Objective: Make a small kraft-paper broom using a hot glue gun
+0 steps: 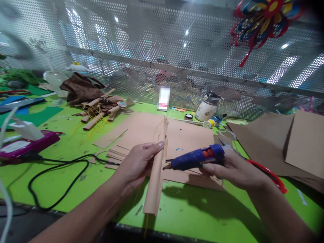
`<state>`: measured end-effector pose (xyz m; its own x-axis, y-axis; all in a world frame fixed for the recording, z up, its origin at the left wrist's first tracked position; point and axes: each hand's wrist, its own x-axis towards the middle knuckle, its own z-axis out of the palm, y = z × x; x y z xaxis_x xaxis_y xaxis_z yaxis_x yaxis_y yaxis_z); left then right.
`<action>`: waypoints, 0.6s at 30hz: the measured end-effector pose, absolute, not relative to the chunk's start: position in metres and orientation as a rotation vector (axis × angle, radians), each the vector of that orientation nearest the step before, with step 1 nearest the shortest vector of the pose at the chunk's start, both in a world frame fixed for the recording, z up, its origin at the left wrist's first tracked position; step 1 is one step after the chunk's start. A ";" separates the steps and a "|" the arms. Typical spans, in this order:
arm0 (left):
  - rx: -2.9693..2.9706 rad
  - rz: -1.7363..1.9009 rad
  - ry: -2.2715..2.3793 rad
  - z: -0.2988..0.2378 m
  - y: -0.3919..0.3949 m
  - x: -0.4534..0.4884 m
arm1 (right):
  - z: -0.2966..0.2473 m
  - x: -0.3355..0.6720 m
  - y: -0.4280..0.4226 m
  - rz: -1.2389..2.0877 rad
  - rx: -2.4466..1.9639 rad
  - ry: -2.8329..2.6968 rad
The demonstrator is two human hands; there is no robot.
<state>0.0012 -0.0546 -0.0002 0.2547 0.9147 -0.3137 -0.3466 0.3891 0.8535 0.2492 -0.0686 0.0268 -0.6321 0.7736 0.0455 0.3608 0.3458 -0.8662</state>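
My left hand (141,158) is closed round a rolled tube of brown paper (155,189), its thumb pressed on top near the far end. Yellow string hangs from the tube's near end and loops beside its far end. In my right hand (233,165) is a blue hot glue gun (194,158), held sideways. Its nozzle points left, at the open seam along the tube's right side; whether it touches the paper I cannot tell. Under both hands lies a stack of brown paper sheets (192,131) on the green table.
Finished-looking paper rolls (97,113) with yellow string lie by a brown bag (81,88). A purple power strip (32,145) and looping black cord (59,158) sit left. Red-handled scissors (268,172) lie beneath my right wrist, near a bottle (206,108) and a yellow thread spool (209,124).
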 end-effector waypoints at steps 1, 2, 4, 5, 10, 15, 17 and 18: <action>0.749 0.974 0.933 -0.001 -0.055 0.001 | 0.027 0.249 -0.069 1.218 -0.980 -2.176; 0.754 0.977 0.927 -0.001 -0.054 0.001 | 0.027 0.249 -0.069 1.216 -0.983 -2.176; 0.752 0.981 0.923 -0.001 -0.054 0.001 | 0.025 0.250 -0.069 1.208 -1.021 -2.148; 0.750 0.982 0.927 -0.001 -0.055 0.001 | 0.024 0.250 -0.069 1.204 -1.044 -2.131; 0.790 0.983 0.948 0.001 -0.056 0.002 | 0.026 0.250 -0.069 1.162 -1.060 -2.126; 0.822 0.969 0.980 0.000 -0.057 0.002 | 0.029 0.248 -0.072 1.219 -1.005 -2.161; 0.821 0.973 0.968 0.000 -0.057 0.002 | 0.029 0.249 -0.072 1.224 -1.006 -2.164; 0.805 0.987 0.957 -0.001 -0.057 0.002 | 0.028 0.249 -0.072 1.212 -1.014 -2.158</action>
